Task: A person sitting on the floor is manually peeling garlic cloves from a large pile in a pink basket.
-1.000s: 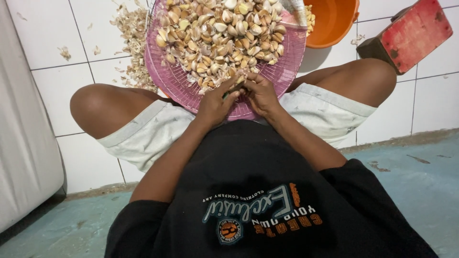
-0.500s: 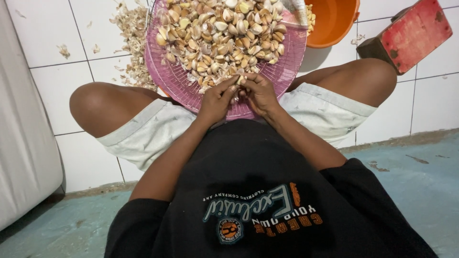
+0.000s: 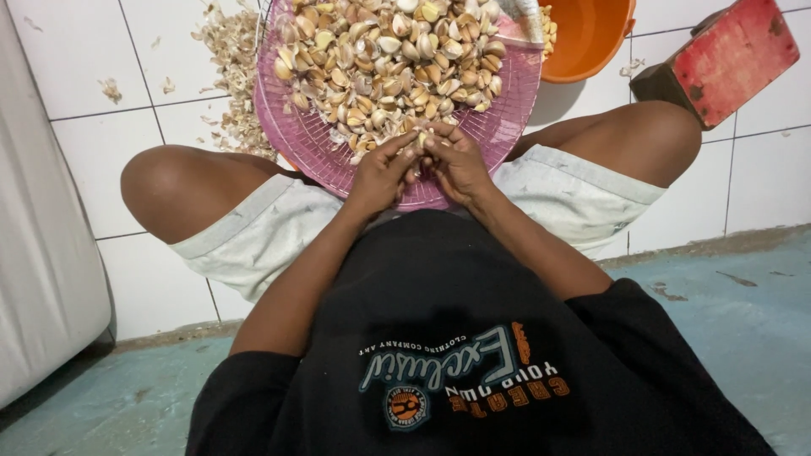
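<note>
Head view, looking down on a seated person, knees apart, tiled floor beneath.

Left hand: fingers curled inward, tips meeting those of the other hand at the near rim of the basket; thumb and forefinger pinched nearly closed.

Right hand: fingers likewise bent and drawn together, tips touching the left hand's tips.

Clove: one small pale piece, pinched between the fingertips of both hands, just above the basket's near edge. Mostly covered by the fingers; its long axis and which way its tip points cannot be told.

Basket: pink, round, mesh-walled, resting between the thighs and tipped toward the person. Holds a heap of garlic cloves, cream and tan, lying at all angles with no common direction.

Skins: loose papery scraps heaped on the white tiles just left of the basket, touching its rim; a few stray bits farther left.

Bowl: orange, beyond the basket's right edge, partly out of frame; some cloves show at its rim.

Block: red, scuffed, tilted, beside the right knee.

Clothing: pale shorts, black printed shirt.

White panel: along the left edge.
</note>
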